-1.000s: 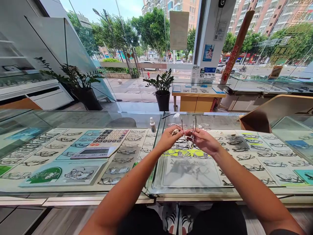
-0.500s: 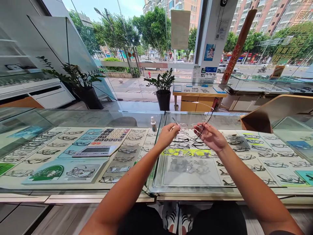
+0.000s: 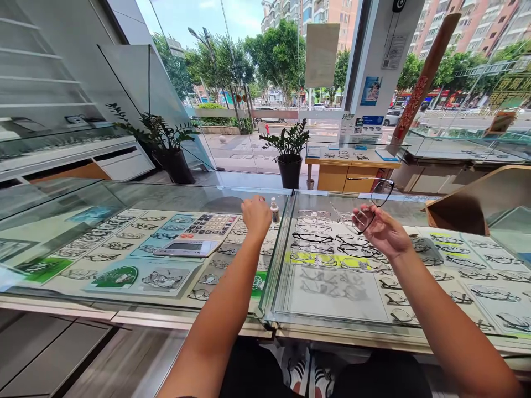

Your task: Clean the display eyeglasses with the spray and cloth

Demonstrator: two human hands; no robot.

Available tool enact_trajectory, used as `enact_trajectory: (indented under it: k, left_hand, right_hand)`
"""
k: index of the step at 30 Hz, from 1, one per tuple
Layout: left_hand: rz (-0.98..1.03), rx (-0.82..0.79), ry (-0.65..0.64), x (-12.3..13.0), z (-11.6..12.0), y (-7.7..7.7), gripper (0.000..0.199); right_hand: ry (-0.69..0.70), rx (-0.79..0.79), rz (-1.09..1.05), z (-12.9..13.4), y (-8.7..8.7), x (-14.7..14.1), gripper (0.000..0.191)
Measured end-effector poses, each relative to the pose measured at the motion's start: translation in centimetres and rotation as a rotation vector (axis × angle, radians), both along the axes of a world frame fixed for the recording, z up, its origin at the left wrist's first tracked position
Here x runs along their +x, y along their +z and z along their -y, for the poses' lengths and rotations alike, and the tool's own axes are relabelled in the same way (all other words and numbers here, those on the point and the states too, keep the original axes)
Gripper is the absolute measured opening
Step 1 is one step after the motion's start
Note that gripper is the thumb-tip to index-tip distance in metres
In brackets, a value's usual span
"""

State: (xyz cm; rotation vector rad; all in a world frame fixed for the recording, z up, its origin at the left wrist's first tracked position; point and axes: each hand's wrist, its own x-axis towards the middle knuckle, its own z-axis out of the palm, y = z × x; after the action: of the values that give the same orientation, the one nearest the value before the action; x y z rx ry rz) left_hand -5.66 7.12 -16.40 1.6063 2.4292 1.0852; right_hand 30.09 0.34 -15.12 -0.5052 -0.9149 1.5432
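My right hand (image 3: 388,232) pinches a pair of dark-rimmed eyeglasses (image 3: 382,193) by one lens, over the right-hand glass display case. The frame is tilted, with one lens above the fingers and a temple reaching out to the left. My left hand (image 3: 256,216) is over the left-hand case, just left of a small white bottle (image 3: 275,211) with a dark label. A narrow gap shows between hand and bottle. The back of the hand faces me and its fingers bend away, so whether they hold anything is hidden.
Rows of eyeglasses (image 3: 312,239) lie in the glass cases. A calculator (image 3: 188,247) rests on the left case. A brown wooden stand (image 3: 460,213) is at the right. Beyond are potted plants (image 3: 289,166) and a wooden cabinet (image 3: 338,178) by the window.
My left hand has moved left, away from the eyeglasses to beside the bottle. My right hand still holds the eyeglasses, now turned, further right and apart from the left hand. The view has shifted left.
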Motion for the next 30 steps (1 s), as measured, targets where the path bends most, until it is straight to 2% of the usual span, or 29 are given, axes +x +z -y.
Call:
enact_trajectory:
  k: [3, 5, 7, 12, 17, 21, 25, 30]
  left_hand:
    - [0.042, -0.244, 0.035, -0.9, -1.2, -1.4, 0.026]
    - [0.056, -0.355, 0.031, -1.1, -1.7, -2.1, 0.030]
    - [0.044, -0.387, -0.006, -1.1, -2.0, -2.3, 0.038]
    - [0.017, -0.247, -0.110, -0.2, -1.9, -2.3, 0.061]
    - [0.107, -0.107, -0.195, 1.1, -1.2, -2.9, 0.022]
    - [0.284, 0.030, -0.267, 1.8, -0.8, -2.2, 0.017]
    - [0.566, 0.122, -0.518, 3.2, -0.3, -0.8, 0.026]
    - [0.861, 0.112, -0.777, 5.4, 0.8, 0.0, 0.049]
  right_hand:
    - [0.010, -0.012, 0.004, 0.1, 0.2, -0.2, 0.020]
    - [0.006, -0.014, 0.005, 0.1, 0.2, -0.3, 0.021]
    - [-0.001, -0.007, 0.018, 0.0, 0.2, -0.3, 0.021]
    - [0.004, 0.001, 0.094, -0.1, 0.0, -0.4, 0.022]
    - [0.008, 0.005, 0.121, 0.0, 0.0, -0.6, 0.027]
    - [0.004, 0.019, 0.135, 0.2, 0.1, -0.7, 0.025]
    - [-0.024, 0.018, 0.142, 0.5, 0.1, -0.7, 0.023]
    - [-0.021, 0.032, 0.168, 0.5, -0.1, -1.0, 0.026]
